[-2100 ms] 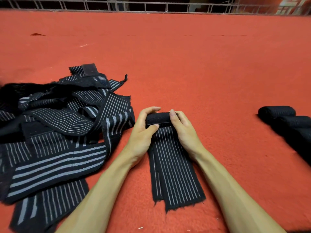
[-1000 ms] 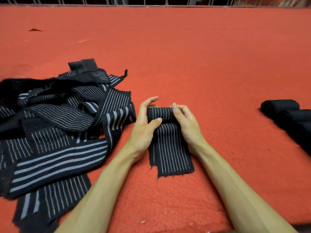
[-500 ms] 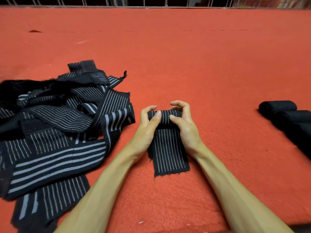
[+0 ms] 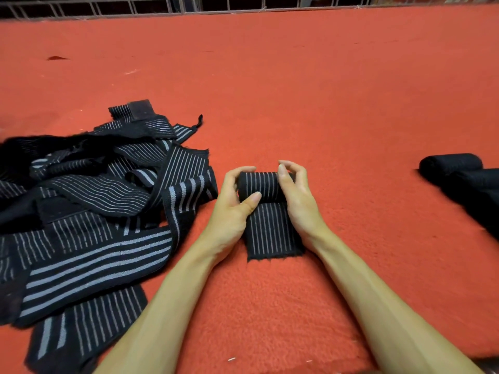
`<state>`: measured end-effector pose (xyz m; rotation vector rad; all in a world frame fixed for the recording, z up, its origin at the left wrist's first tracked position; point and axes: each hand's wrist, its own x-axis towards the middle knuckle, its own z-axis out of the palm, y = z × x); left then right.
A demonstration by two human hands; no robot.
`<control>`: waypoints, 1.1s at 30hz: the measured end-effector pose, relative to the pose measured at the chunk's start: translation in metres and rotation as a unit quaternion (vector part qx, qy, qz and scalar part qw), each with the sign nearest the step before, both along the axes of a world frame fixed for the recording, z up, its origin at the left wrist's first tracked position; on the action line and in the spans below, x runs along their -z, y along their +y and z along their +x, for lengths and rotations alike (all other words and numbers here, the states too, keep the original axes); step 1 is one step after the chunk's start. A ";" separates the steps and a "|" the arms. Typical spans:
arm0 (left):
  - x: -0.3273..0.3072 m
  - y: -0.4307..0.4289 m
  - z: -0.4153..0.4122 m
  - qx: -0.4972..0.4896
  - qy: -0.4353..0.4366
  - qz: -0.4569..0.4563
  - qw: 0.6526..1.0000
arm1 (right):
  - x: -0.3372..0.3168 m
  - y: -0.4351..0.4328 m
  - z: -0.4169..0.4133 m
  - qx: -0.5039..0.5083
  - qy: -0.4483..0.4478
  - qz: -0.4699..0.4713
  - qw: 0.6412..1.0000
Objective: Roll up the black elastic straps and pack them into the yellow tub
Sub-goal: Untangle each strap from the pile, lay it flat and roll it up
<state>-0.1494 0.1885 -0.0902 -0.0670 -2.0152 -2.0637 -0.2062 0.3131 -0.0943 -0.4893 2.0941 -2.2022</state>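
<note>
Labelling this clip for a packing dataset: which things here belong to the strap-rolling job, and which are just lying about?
Job: half-rolled strap, gripped by left hand and right hand; pile of loose straps; finished rolls.
Lying about: metal railing; white scrap on the red carpet. Yellow tub not in view.

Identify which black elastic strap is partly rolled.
The black grey-striped elastic strap between left hand and right hand: roll plus flat tail. Left pile lies loose; right rolls are finished.

Black straps [image 4: 91,211] with grey-white stripes; red carpet [image 4: 297,90]; plain black rolls [image 4: 459,174]
</note>
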 end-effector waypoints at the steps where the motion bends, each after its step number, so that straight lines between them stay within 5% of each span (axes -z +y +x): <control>1: 0.000 -0.001 -0.001 -0.006 0.010 -0.009 1.000 | 0.000 0.000 0.000 0.009 -0.007 0.000 1.000; 11: -0.001 0.000 -0.003 0.034 -0.024 0.046 0.998 | -0.006 0.007 0.000 -0.033 -0.103 -0.123 0.986; 16: -0.001 0.008 -0.005 0.013 -0.077 0.103 0.992 | -0.005 0.005 0.002 -0.056 -0.054 -0.105 0.991; 26: 0.011 0.003 -0.009 -0.025 -0.065 0.061 0.996 | -0.007 0.008 0.000 -0.096 -0.006 -0.154 0.983; 33: 0.008 -0.001 -0.009 -0.049 -0.013 0.046 0.998 | 0.001 0.004 -0.011 0.001 -0.089 -0.124 0.988</control>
